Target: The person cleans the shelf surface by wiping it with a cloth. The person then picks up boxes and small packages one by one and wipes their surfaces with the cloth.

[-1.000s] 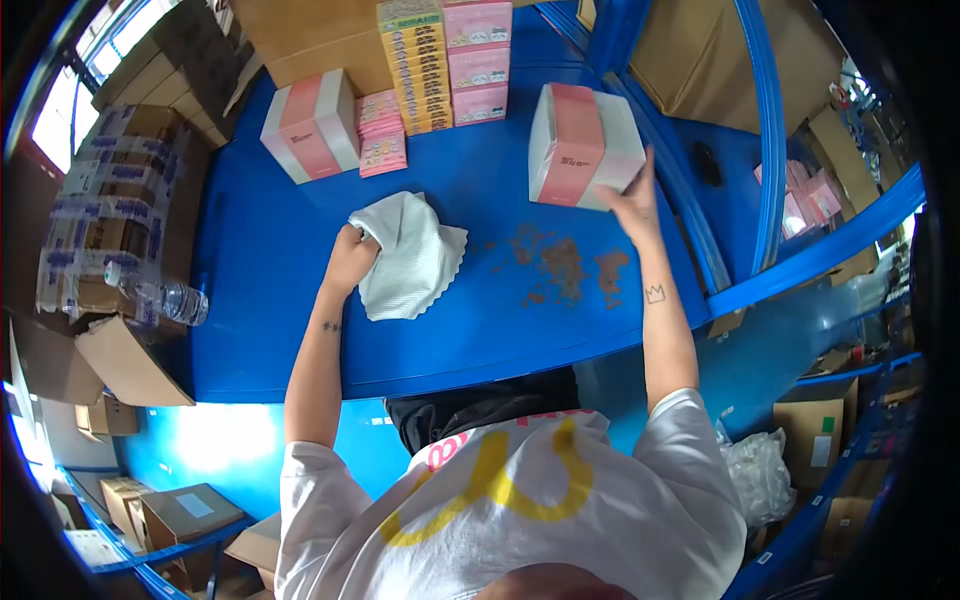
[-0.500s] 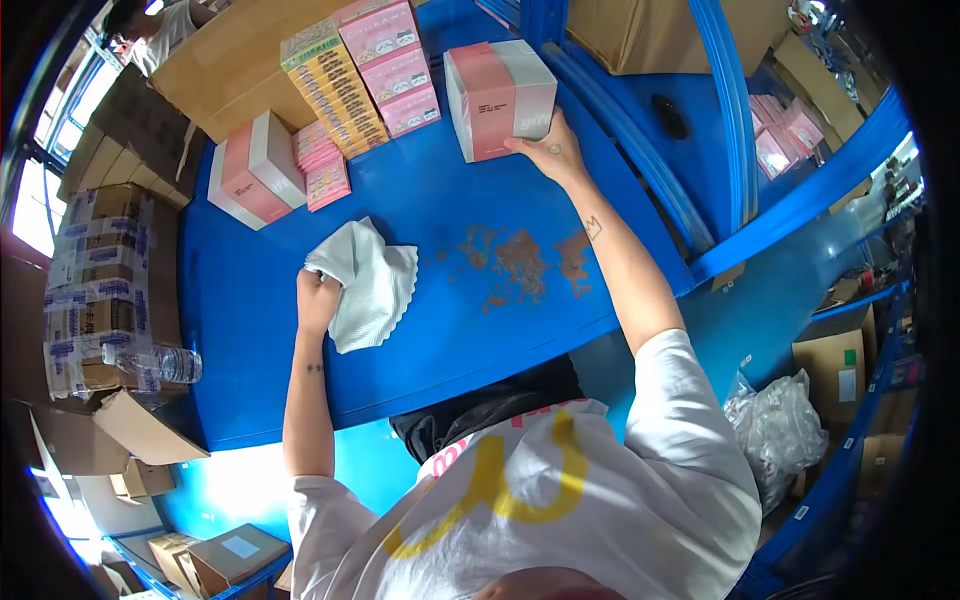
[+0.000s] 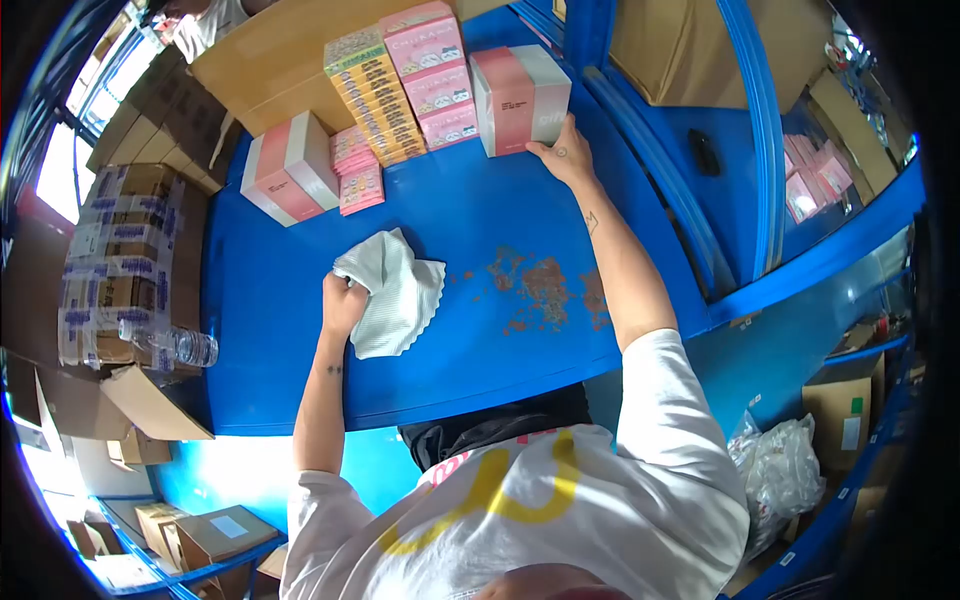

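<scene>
My left hand (image 3: 345,303) is closed on a corner of a pale cloth (image 3: 395,298), which lies on the blue tabletop (image 3: 460,375). At the back, my right hand (image 3: 566,158) rests against the lower right side of a pink and white box (image 3: 508,108), its thumb at the front and the fingers partly hidden. That box stands beside stacked pink boxes (image 3: 440,88). Left of these are a yellow stack (image 3: 378,100), small pink packets (image 3: 358,182) and another pink and white box (image 3: 290,170). A brown stain (image 3: 545,290) marks the tabletop right of the cloth.
A taped carton (image 3: 120,265) and a plastic bottle (image 3: 185,347) are at the left. Blue rack posts (image 3: 762,130) and a dark object (image 3: 703,152) are at the right. Behind the cardboard, part of another person (image 3: 208,28) shows at upper left.
My right hand and the pink and white box have moved back and left, up to the stacked pink boxes. The cloth is still in my left hand. The camera view has shifted.
</scene>
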A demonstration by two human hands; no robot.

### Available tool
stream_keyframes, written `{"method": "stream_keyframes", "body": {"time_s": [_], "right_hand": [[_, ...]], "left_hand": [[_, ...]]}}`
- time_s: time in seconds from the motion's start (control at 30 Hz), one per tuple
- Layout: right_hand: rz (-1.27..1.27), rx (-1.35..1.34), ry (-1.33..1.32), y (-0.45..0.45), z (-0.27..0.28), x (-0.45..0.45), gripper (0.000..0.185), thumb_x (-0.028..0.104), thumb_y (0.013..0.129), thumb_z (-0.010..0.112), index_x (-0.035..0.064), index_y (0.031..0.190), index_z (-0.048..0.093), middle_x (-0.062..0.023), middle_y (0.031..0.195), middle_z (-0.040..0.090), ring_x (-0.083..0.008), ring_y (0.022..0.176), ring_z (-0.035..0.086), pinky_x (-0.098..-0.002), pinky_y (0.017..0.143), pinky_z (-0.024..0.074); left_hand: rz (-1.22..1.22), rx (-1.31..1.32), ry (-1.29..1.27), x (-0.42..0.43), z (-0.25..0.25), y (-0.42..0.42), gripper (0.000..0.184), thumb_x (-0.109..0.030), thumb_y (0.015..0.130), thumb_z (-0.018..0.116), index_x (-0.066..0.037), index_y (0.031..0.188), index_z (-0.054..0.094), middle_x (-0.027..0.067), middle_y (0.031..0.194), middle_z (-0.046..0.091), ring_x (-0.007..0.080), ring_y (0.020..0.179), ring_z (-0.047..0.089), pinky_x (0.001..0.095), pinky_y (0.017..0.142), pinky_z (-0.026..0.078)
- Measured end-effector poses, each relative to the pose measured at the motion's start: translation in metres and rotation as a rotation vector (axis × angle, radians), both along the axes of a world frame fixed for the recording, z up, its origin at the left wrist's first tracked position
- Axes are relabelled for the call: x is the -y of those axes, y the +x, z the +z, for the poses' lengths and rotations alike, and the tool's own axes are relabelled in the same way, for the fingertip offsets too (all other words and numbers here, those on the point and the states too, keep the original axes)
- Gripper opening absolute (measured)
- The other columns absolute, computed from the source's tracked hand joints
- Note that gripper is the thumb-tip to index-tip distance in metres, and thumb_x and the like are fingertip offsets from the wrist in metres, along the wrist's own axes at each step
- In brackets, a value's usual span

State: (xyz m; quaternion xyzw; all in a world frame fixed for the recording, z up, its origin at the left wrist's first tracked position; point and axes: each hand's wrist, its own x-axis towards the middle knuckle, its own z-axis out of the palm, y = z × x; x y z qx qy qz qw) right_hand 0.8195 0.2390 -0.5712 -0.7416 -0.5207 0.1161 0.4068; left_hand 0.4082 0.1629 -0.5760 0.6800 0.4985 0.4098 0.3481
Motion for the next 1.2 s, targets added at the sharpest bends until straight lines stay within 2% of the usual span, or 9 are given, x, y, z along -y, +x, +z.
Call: {"method": "stream_keyframes", "body": {"time_s": [0.33,0.5,0.67,0.73,0.8,0.9,0.97,1.13,1.2], "right_hand": [[-0.038,0.266,-0.113,0.004,-0.009,-0.016,0.074,0.035,0.078,0.076,-0.0006,0.131,0.038,-0.0254,0.114,0.060,-0.0395,0.106,0.059,-0.0454,0.089,0.0481],[-0.150,0.253,0.068,-0.005,-0.023,-0.010,0.069,0.031,0.079,0.075,-0.0005,0.131,0.043,-0.0243,0.118,0.058,-0.0380,0.107,0.058,-0.0429,0.092,0.0461],[-0.098,0.088,0.498,-0.006,-0.044,0.014,0.055,0.027,0.081,0.074,0.0002,0.125,0.054,-0.0194,0.109,0.064,-0.0290,0.092,0.063,-0.0340,0.080,0.0498],[0.149,-0.052,0.361,-0.032,-0.013,0.042,0.047,0.021,0.083,0.071,0.0015,0.123,0.056,-0.0154,0.104,0.066,-0.0231,0.084,0.063,-0.0303,0.075,0.0502],[0.385,-0.190,0.195,-0.058,0.012,0.075,0.040,0.015,0.085,0.069,0.0028,0.121,0.059,-0.0115,0.098,0.069,-0.0173,0.076,0.063,-0.0266,0.071,0.0505],[0.850,-0.389,0.003,-0.115,0.035,0.094,0.035,0.010,0.087,0.066,0.0030,0.121,0.060,-0.0077,0.096,0.070,-0.0136,0.079,0.063,-0.0242,0.069,0.0485],[0.970,-0.431,0.246,-0.159,0.015,0.104,0.037,0.019,0.081,0.071,0.0001,0.112,0.065,-0.0089,0.086,0.068,-0.0197,0.069,0.060,-0.0290,0.064,0.0480],[1.030,-0.092,0.081,-0.174,-0.001,0.105,0.032,0.015,0.077,0.066,-0.0037,0.102,0.065,-0.0152,0.095,0.068,-0.0318,0.080,0.064,-0.0364,0.073,0.0509],[0.887,-0.013,-0.080,-0.169,0.012,0.108,0.027,0.015,0.077,0.066,-0.0044,0.096,0.065,-0.0153,0.096,0.067,-0.0325,0.082,0.064,-0.0357,0.074,0.0510]], "left_hand": [[0.005,0.023,-0.016,-0.001,-0.005,-0.004,0.029,0.000,0.072,0.053,0.005,0.097,0.067,0.0117,0.087,0.070,0.0219,0.072,0.061,0.0296,0.068,0.050],[0.042,0.036,0.009,-0.012,-0.010,-0.008,0.029,-0.002,0.077,0.053,0.004,0.102,0.066,0.0116,0.091,0.069,0.0222,0.075,0.061,0.0292,0.070,0.049],[-0.010,0.415,-0.326,0.003,0.015,-0.005,0.031,-0.007,0.085,0.049,0.000,0.111,0.064,0.0131,0.102,0.067,0.0232,0.087,0.062,0.0294,0.081,0.048],[-0.006,0.452,-0.370,0.010,0.025,-0.004,0.033,-0.008,0.087,0.047,-0.002,0.115,0.063,0.0139,0.108,0.065,0.0232,0.094,0.061,0.0301,0.087,0.047],[-0.342,0.943,-0.383,0.030,0.030,0.014,0.035,-0.010,0.087,0.045,-0.003,0.118,0.061,0.0135,0.123,0.059,0.0236,0.107,0.056,0.0315,0.097,0.041],[-0.344,1.035,-0.380,0.038,0.005,0.021,0.037,-0.011,0.088,0.042,-0.004,0.120,0.060,0.0110,0.131,0.053,0.0255,0.113,0.052,0.0328,0.101,0.037],[-0.306,0.383,0.077,0.051,0.014,0.029,0.033,-0.008,0.085,0.048,-0.005,0.114,0.061,0.0109,0.127,0.056,0.0275,0.110,0.053,0.0329,0.094,0.042],[-0.199,-0.188,0.742,0.058,0.057,0.026,0.029,-0.002,0.079,0.057,-0.003,0.108,0.061,0.0135,0.118,0.058,0.0270,0.107,0.053,0.0335,0.087,0.046],[0.116,-0.148,0.749,0.030,0.074,0.016,0.030,0.002,0.073,0.062,-0.002,0.103,0.060,0.0174,0.116,0.054,0.0267,0.105,0.052,0.0329,0.080,0.049]]}}
